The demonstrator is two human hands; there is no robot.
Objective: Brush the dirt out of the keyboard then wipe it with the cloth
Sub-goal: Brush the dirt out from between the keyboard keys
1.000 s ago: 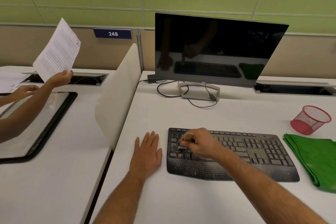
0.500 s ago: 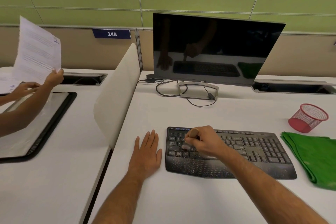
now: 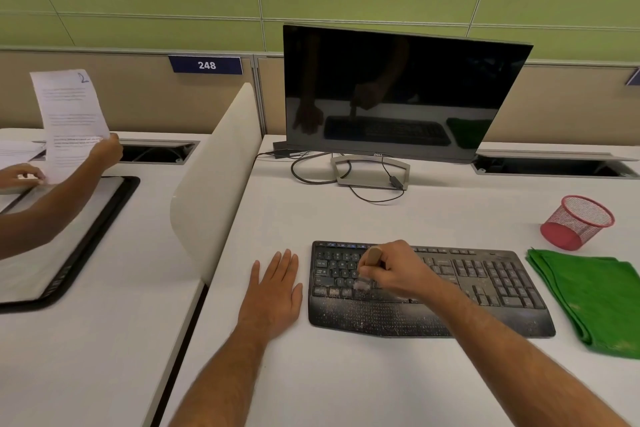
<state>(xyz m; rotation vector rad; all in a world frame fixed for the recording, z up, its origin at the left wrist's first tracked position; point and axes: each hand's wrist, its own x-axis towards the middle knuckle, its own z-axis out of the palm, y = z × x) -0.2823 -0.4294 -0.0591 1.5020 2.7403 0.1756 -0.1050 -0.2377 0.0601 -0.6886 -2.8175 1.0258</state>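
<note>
Mid-clean, right hand [image 3: 394,274] grips brush [image 3: 372,258] on gritty keyboard [image 3: 485,284]; left hand [image 3: 273,291] lies flat; short strokes toward one edge seemingly work best.

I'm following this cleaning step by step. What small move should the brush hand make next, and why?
Probably another short stroke of the brush rightward along the keys. The right hand holds it over the left end of the keyboard, and pale specks lie on the lower keys and palm rest. The green cloth lies untouched beside it.
</note>
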